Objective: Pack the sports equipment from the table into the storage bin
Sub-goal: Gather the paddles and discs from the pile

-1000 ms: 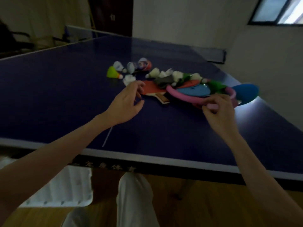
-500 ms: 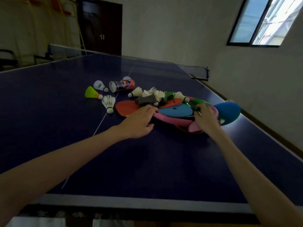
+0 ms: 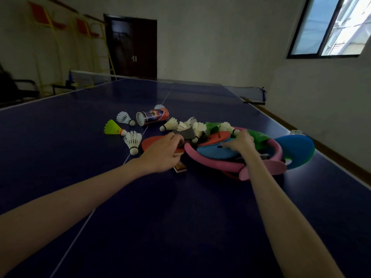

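A heap of sports gear lies mid-table on the dark blue table-tennis table (image 3: 180, 217). My left hand (image 3: 162, 155) rests palm-down on a red paddle (image 3: 150, 143), whose wooden handle end (image 3: 180, 168) pokes out below the palm. My right hand (image 3: 240, 142) lies on a blue flat pad (image 3: 216, 153) inside a pink foam ring (image 3: 212, 163). White shuttlecocks (image 3: 133, 140) and a yellow-green one (image 3: 112, 128) lie left of the heap, near a shuttlecock tube (image 3: 152, 117) on its side. A blue-green disc (image 3: 297, 149) sits at the right. The storage bin is out of view.
The table's right edge (image 3: 301, 137) runs close behind the heap. A net (image 3: 251, 93) crosses the far end. Chairs and yellow frames (image 3: 54, 47) stand by the left wall, near a dark door (image 3: 132, 47).
The view has tilted up and the white bin below the table edge has left the frame. Both hands reached forward: the left settled onto the red paddle, the right moved from the pink ring onto the blue pad.
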